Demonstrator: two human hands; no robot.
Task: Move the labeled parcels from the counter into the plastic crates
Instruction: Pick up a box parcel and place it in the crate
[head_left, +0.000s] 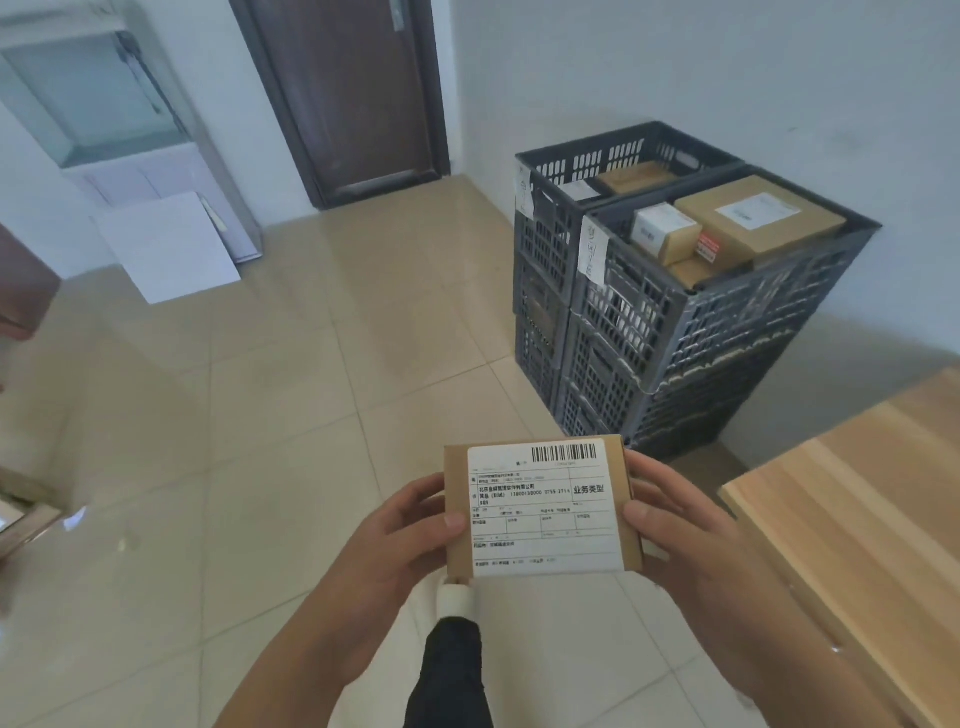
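Observation:
A small brown cardboard parcel (543, 506) with a white barcode label facing up is held level in front of me, over the floor. My left hand (400, 530) grips its left edge, thumb on top. Gripping the right edge, also thumb on top, is my right hand (675, 525). Ahead to the right stand two stacks of dark grey plastic crates. The nearer top crate (727, 291) holds several brown labeled parcels up to its rim. The farther top crate (566, 171) holds a couple of parcels lower down.
The light wooden counter (857, 509) runs along my right side. Beige tile floor (260, 415) lies between me and the crates. A dark brown door (353, 93) is at the back. White boards (171, 249) lean beside a glass cabinet (98, 98) at the left.

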